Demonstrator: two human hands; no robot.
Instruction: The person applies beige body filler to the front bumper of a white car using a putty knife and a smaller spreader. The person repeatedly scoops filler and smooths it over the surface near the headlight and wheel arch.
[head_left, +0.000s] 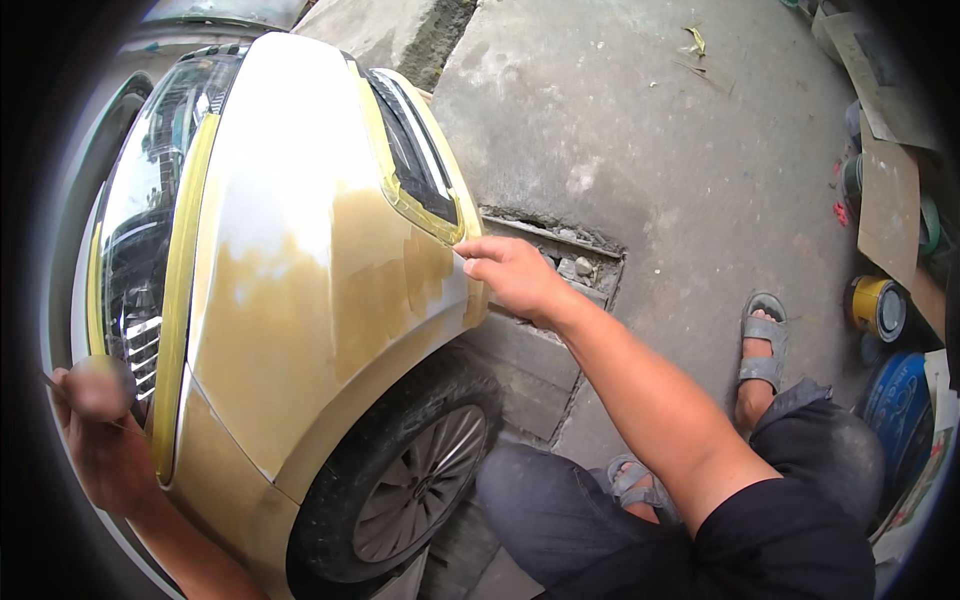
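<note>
A car's body panel (265,300), white at the top with sanded-looking beige-yellow patches, fills the left half of the view. Yellow masking tape (422,218) frames a dark side window (405,150), and another tape strip (190,250) runs beside the large dark glass (140,230). At the lower corner of the window frame, my right hand (515,275) has thumb and index finger close together on the tape's edge. My left hand (108,455) is raised at the far left beside the glass, fingers curled; a blurred round patch covers part of it, hiding what it holds.
Below the panel is the car's black tyre with a spoked wheel (420,500). A broken-edged drain gap with rubble (580,265) lies in the concrete floor (640,130). At right are cardboard (888,200), a yellow-labelled can (878,308) and a blue container (892,400). My sandalled feet (763,345) are nearby.
</note>
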